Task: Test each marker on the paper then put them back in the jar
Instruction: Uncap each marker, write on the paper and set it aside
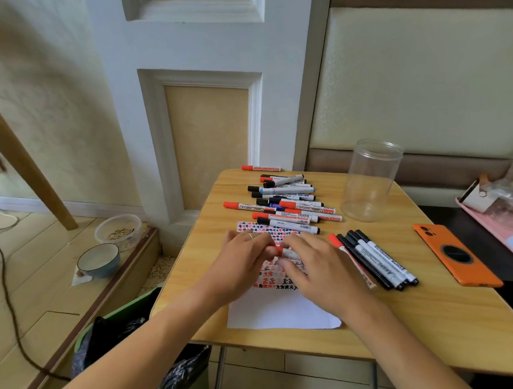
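Both hands, left [244,256] and right [317,260], pinch a red marker [285,252] mid-frame over the marked paper [275,311]; jar [369,180] upper right empty, pile [286,204] untested

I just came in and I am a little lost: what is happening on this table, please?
A person is testing markers on a paper already covered with red and black marks. Both hands, left hand and right hand, hold one red-capped marker over the paper, apparently at its cap. A pile of markers waits behind the paper, and a small group lies to the right. The jar stands empty, so no marker is back inside yet.
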